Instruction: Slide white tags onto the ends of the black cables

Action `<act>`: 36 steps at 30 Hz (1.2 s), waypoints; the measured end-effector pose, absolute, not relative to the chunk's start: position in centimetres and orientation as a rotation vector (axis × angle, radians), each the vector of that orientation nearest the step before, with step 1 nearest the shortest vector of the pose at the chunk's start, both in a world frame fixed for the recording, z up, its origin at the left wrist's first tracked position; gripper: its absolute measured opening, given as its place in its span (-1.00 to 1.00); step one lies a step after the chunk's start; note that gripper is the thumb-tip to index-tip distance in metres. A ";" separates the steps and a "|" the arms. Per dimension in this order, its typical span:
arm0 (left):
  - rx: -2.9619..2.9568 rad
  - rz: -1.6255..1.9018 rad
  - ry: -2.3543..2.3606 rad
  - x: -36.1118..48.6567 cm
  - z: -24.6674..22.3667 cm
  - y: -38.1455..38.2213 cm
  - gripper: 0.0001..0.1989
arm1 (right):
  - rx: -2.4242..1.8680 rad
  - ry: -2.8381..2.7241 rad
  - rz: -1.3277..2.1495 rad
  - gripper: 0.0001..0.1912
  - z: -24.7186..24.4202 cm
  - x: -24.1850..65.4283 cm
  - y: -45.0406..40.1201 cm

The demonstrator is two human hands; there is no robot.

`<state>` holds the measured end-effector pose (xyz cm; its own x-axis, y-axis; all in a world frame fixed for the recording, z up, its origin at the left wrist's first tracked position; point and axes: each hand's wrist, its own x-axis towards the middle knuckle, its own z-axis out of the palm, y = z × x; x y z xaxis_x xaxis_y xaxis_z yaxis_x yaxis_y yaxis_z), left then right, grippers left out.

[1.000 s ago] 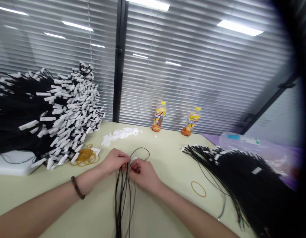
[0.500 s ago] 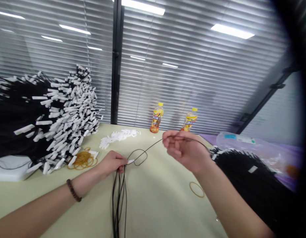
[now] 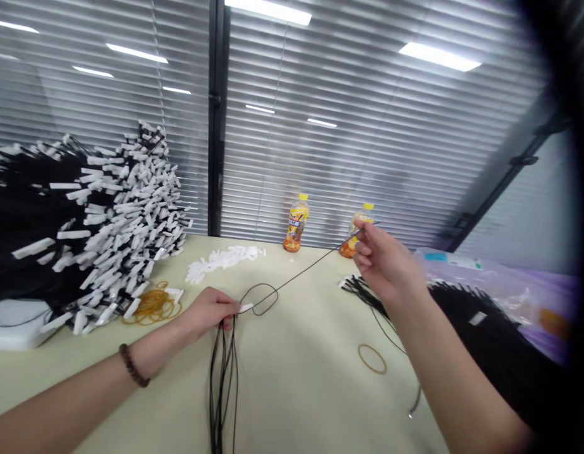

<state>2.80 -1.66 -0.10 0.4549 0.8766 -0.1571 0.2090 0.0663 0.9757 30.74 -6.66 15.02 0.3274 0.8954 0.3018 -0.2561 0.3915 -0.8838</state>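
Pinched in my left hand (image 3: 211,309) is a bunch of thin black cords (image 3: 221,384), which hang down over the table's front. A small white tag (image 3: 246,308) sticks out at its fingertips, beside a loose loop of cord (image 3: 265,285). From there one black cord (image 3: 315,261) runs taut, up and right, to my right hand (image 3: 381,258), whose thumb and finger are closed on its end. That hand is raised in front of a drink bottle (image 3: 347,248). Below it on the table lie more black cords (image 3: 367,296) with white ends.
At the left rises a big heap of black cords with white tags (image 3: 131,208). Near it are tan rubber bands (image 3: 154,306) and loose white tags (image 3: 221,261). Another bottle (image 3: 296,224) stands by the blinds. A single rubber band (image 3: 372,359) and a black bundle (image 3: 481,334) lie right.
My right hand has moved up and to the right, drawing out a longer straight stretch of cord. My left hand stays about where it was, still gripping the bunch.
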 end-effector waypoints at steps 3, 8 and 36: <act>1.453 0.665 1.032 2.8 0.0 -1.6 -0.73 | -0.860 -0.957 0.827 -0.76 14.8 30.5 -6.5; 1.458 0.676 1.053 2.8 -0.2 -1.6 -0.71 | -0.908 -1.032 0.613 -0.73 13.3 29.7 -5.7; 1.180 0.801 0.965 2.8 0.4 -1.7 -0.72 | -1.424 -1.675 0.673 -0.80 0.5 20.6 -7.2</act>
